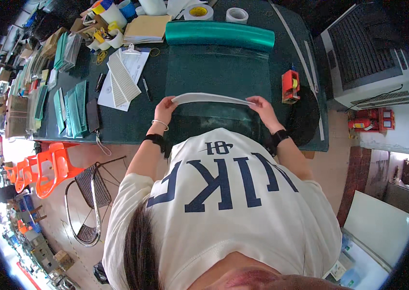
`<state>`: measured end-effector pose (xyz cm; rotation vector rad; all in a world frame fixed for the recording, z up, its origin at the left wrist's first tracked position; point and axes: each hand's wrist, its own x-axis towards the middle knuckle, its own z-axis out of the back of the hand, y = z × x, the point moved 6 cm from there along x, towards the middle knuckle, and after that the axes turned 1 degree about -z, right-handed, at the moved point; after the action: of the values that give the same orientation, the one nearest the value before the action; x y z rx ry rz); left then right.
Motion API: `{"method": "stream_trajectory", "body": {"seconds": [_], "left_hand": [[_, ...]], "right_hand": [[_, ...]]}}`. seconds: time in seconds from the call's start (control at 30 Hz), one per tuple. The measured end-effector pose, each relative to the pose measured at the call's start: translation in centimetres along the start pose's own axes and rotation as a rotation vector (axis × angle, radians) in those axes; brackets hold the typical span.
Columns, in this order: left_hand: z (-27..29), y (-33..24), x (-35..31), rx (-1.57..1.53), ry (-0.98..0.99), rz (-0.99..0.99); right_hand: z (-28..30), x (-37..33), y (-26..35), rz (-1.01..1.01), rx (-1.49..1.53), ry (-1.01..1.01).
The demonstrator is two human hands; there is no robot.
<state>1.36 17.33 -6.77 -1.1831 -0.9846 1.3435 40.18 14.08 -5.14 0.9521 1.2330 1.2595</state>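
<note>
A narrow white strip (214, 98) stretches from hand to hand in front of the person's chest, bowed slightly upward in the middle. It lies over the near part of a clear sheet (216, 72) on the dark green surface (134, 126); whether it touches the sheet I cannot tell. The left hand (166, 107) has its grip closed on the strip's left end, thumb and fingers pinched together. The right hand (263, 109) pinches the right end the same way, its grip also closed.

Beyond the strip, at the far end of the sheet, a shiny green roll (220, 36) lies crosswise. To the right of the sheet stands a red tape dispenser (290, 88), near a long pale strip (297, 46) that runs along the right side of the surface. To the left are a black pen (146, 89) and a clipboard holding white paper (140, 62), with pale ribbed pieces (123, 79) lying across the paper. Farther left lie green packs (75, 111). Behind the roll sit two tape rolls (237, 16), with a stack of tan envelopes (146, 28) to their left. Orange chairs (55, 166) and a woven chair (91, 187) stand on the floor at left.
</note>
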Motion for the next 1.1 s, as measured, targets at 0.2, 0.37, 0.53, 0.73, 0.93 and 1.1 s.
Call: {"method": "stream_trajectory", "body": {"seconds": [0.2, 0.37, 0.53, 0.73, 0.93, 1.1], "left_hand": [[-1.3, 0.1, 0.5, 0.236, -0.059, -0.014], [-0.8, -0.2, 1.2, 0.446, 0.022, 0.048], [-1.4, 0.1, 1.2, 0.258, 0.053, -0.033], [-2.5, -5.5, 0.0, 0.344, 0.019, -0.244], [-5.7, -11.1, -1.5, 0.836, 0.157, -0.646], [-7.7, -10.7, -1.6, 1.100, 0.295, -0.721]], "right_hand": [[-0.9, 0.1, 0.1, -0.064, -0.184, -0.121], [-0.3, 0.5, -0.7, -0.087, -0.242, -0.064], [-0.6, 0.6, -1.0, 0.056, -0.069, -0.046], [-0.8, 0.2, 1.4, 0.043, -0.300, -0.087], [-0.4, 0.4, 0.4, -0.007, -0.437, -0.143], [-0.5, 0.4, 0.6, -0.008, -0.432, -0.164]]}}
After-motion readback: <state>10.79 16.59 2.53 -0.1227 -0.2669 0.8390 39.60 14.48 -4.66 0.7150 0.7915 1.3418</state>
